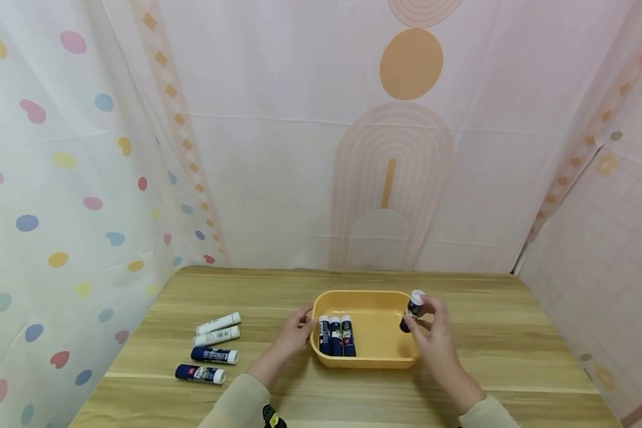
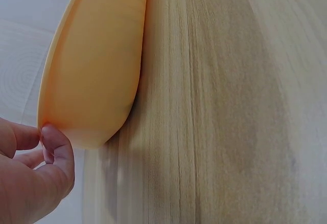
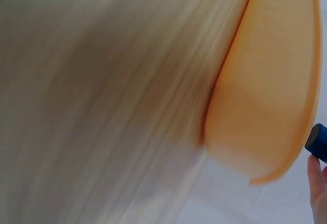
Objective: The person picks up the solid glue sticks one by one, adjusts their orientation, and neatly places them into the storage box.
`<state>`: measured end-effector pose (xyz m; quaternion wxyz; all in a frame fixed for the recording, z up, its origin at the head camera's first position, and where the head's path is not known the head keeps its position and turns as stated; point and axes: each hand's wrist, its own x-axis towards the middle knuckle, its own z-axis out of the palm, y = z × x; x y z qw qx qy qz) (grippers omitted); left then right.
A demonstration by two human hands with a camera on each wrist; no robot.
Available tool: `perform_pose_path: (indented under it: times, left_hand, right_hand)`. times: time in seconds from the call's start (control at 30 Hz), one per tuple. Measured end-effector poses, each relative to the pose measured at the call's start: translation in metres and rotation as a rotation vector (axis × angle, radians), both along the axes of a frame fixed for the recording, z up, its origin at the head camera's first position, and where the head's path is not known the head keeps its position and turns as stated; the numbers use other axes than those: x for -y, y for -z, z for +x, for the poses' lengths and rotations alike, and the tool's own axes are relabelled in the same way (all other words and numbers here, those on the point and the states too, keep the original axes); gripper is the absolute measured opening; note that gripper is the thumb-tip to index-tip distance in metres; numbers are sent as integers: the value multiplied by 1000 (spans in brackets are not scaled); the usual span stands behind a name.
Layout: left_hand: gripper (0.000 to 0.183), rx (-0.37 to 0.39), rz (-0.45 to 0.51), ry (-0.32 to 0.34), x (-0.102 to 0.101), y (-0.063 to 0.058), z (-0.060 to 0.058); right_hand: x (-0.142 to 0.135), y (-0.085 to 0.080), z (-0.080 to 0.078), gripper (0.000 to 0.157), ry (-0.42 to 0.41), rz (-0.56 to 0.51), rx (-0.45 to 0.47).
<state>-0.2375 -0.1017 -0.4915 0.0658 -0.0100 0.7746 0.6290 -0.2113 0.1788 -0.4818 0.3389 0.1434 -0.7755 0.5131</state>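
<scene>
A yellow plastic tray (image 1: 366, 362) stands on the table. My left hand (image 1: 293, 336) pinches its left end at the rim; in the left wrist view the thumb and fingers of that hand (image 2: 38, 175) grip the tray wall (image 2: 97, 75). Over the tray's right end, my right hand (image 1: 437, 340) holds a dark blue glue stick (image 1: 413, 309) with its white end up, tilted. The right wrist view shows only the dark end of this glue stick (image 3: 318, 141), beside the tray rim. Three blue-and-white glue sticks (image 1: 336, 337) lie side by side in the tray's left part.
Left of the tray, two white glue sticks (image 1: 217, 330) and two dark blue glue sticks (image 1: 207, 364) lie on the wooden table (image 1: 267, 291). A patterned curtain (image 1: 278, 178) hangs behind the table and along both sides.
</scene>
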Motion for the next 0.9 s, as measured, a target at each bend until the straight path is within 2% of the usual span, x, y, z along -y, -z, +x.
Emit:
perform_pose_path:
  times: [0.2,0.3,0.47,0.57,0.67,0.9]
  left_hand:
    - [45,0,4,2,1,1,0]
    - [45,-6,-3,7,1,1,-1]
    - [44,-8,-10,8,1,1,-1]
    - [44,-7,-12,7,1,0,-1]
    - [45,-13,-17,8,1,0,-1]
    - [44,-8,-17,6,2,1,-1]
  right_hand:
    - [22,1,4,55,-34,47,60]
    - [31,1,4,53,-56,85,127]
    - [43,-2,-5,53,-128,171,374]
    - [48,-2,-12,53,-187,166,553]
    - [53,-1,-18,53,-232,159,693]
    - [66,-4,-28,52,-268,187,883]
